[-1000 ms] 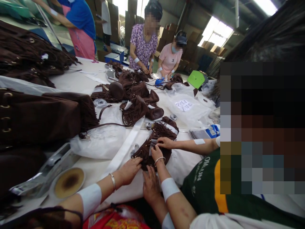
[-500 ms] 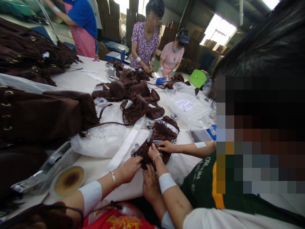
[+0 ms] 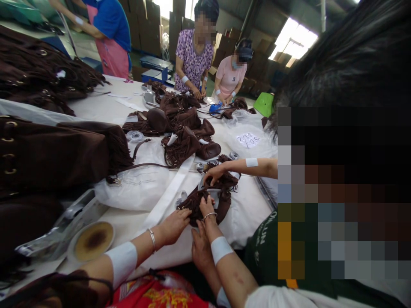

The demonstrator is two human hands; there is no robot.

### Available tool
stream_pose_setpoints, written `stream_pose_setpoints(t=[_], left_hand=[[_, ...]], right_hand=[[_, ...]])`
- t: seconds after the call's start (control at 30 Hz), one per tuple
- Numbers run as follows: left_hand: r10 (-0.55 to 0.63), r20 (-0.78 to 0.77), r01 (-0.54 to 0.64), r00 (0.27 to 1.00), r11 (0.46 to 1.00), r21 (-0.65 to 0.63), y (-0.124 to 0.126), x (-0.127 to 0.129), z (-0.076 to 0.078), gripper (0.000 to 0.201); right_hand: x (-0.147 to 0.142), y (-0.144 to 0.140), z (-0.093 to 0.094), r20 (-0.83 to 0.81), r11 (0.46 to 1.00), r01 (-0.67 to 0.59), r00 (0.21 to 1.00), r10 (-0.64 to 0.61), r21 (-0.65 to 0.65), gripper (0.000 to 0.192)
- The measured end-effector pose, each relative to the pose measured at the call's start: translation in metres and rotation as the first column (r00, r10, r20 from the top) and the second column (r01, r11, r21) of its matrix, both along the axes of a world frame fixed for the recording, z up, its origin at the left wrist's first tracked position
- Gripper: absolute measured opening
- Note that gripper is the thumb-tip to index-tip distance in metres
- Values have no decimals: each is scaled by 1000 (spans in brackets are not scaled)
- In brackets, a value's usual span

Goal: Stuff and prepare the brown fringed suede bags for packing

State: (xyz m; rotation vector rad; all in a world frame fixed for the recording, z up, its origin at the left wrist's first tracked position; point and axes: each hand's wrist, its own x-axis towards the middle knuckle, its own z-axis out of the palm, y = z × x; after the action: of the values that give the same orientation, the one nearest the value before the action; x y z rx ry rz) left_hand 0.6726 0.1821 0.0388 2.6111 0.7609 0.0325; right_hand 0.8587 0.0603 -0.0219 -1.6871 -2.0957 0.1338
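Note:
A small dark brown fringed bag (image 3: 223, 207) lies on the white-covered table in front of me, with grey material showing at its top. My left hand (image 3: 176, 223) holds its left edge with bent fingers. Over the near middle of the bag is my right hand (image 3: 207, 208), fingers curled onto it; the fingertips are partly hidden. A co-worker's hand (image 3: 202, 246) rests below my right wrist, at the bag's near side. That co-worker's other hand (image 3: 214, 173) reaches over a second brown fringed bag (image 3: 229, 182) just beyond.
Several brown bags (image 3: 183, 145) lie farther up the table. A large brown bag (image 3: 54, 158) and a round dish (image 3: 93, 241) are at the left. Clear plastic (image 3: 135, 188) lies near a white strip (image 3: 170, 192). A co-worker in green (image 3: 266, 244) leans in from the right; others stand across.
The co-worker's upper hand has left the near bag and moved away to the farther one. Their head and body have shifted left. My hands stay nearly in place on the bag.

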Motion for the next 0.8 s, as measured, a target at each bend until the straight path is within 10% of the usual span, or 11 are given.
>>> stream_pose_setpoints(t=[0.8], left_hand=[[40, -70, -47, 997, 994, -94, -2, 1, 5, 47]], right_hand=[[-3, 3, 15, -25, 1000, 7, 1000, -7, -9, 50]])
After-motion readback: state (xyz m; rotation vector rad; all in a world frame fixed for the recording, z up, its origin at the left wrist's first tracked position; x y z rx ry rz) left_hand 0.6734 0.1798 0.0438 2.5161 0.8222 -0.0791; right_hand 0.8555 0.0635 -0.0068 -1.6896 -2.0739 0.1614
